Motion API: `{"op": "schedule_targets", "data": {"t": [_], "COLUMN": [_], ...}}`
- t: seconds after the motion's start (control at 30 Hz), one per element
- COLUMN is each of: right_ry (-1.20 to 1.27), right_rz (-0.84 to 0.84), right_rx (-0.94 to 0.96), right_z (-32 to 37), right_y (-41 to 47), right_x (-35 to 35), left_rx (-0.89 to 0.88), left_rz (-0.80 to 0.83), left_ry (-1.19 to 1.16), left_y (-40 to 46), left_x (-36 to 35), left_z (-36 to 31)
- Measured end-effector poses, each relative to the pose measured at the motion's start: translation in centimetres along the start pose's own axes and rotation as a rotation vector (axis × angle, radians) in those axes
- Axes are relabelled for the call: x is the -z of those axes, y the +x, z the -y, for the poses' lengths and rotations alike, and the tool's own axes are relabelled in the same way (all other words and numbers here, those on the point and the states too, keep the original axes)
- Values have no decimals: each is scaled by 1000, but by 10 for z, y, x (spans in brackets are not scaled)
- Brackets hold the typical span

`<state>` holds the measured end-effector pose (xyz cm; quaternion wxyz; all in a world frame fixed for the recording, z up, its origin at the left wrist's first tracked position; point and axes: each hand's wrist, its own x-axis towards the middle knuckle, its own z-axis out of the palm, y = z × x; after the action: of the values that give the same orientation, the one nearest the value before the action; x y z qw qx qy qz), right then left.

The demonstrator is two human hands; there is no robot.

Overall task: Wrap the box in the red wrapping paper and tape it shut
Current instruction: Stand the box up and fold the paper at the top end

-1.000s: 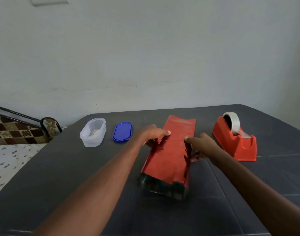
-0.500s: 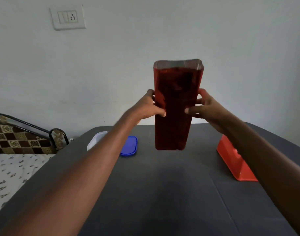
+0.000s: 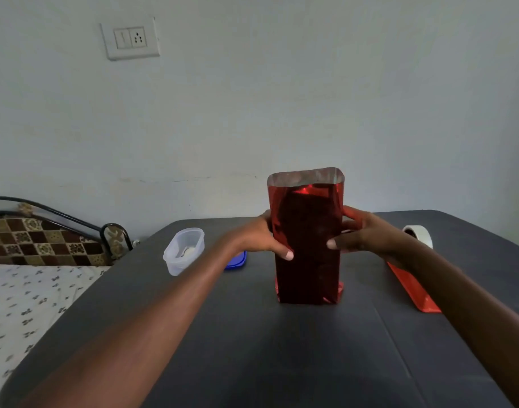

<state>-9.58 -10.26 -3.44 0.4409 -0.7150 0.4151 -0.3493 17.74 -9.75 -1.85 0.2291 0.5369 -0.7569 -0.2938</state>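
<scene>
The box wrapped in shiny red paper (image 3: 307,231) stands upright on its end on the dark table (image 3: 282,348). Its top end is open, with the paper's silver inside showing at the rim. My left hand (image 3: 259,237) grips the package's left side, thumb on the front face. My right hand (image 3: 367,234) grips the right side, thumb across the front. The box itself is hidden inside the paper. A red tape dispenser (image 3: 411,285) with a white tape roll (image 3: 419,234) sits to the right, partly behind my right forearm.
A clear plastic container (image 3: 184,250) and its blue lid (image 3: 237,260) lie left of the package. A bed with a patterned sheet (image 3: 25,304) borders the table's left edge. A wall stands behind the table.
The package went from lying flat to lifted upright in the air, and now stands lower, on its end on the table. Both hands have stayed on its sides.
</scene>
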Motion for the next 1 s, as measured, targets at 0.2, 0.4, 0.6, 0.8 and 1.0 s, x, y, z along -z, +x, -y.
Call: {"op": "schedule_targets", "data": {"t": [0.2, 0.4, 0.6, 0.8, 1.0], "right_ry": [34, 40, 23, 19, 122], "right_rz": [40, 17, 8, 1, -23], "right_rx": [1, -6, -3, 0, 51], "right_z": [0, 1, -1, 1, 7], "right_y": [-3, -3, -5, -3, -4], "right_x": [2, 1, 3, 1, -1], "left_rx": [-96, -244, -313, -257, -229], "left_rz": [-88, -205, -80, -19, 21], "left_ry": [51, 429, 561, 558, 571], "left_y": [-21, -32, 3, 18, 20], "left_x": [33, 45, 19, 27, 27], "left_z": [-48, -133, -154, -160, -166]}}
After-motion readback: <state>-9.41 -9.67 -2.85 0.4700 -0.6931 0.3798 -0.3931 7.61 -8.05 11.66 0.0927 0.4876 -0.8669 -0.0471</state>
